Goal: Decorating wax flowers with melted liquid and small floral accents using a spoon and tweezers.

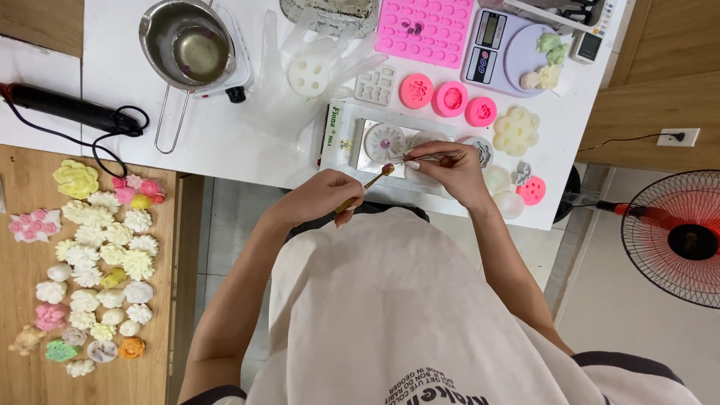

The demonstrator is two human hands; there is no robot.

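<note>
My left hand [324, 196] grips a small gold spoon [375, 178] whose bowl sits at the front edge of a round clear mould [384, 142] with a purple centre. My right hand [450, 169] pinches metal tweezers [424, 157], their tips pointing left toward the spoon's bowl. The mould lies on a clear packet with a printed card [337, 135] on the white table [225, 142]. Both hands hover close together above the packet.
A steel pot [187, 45] on a small hotplate stands at the back left, beside a clear glove [315, 67]. Pink moulds [424, 30], a kitchen scale [510, 52] and small round moulds lie behind. Several flower-shaped pieces [105, 255] cover a wooden board at left. A fan [679, 240] stands right.
</note>
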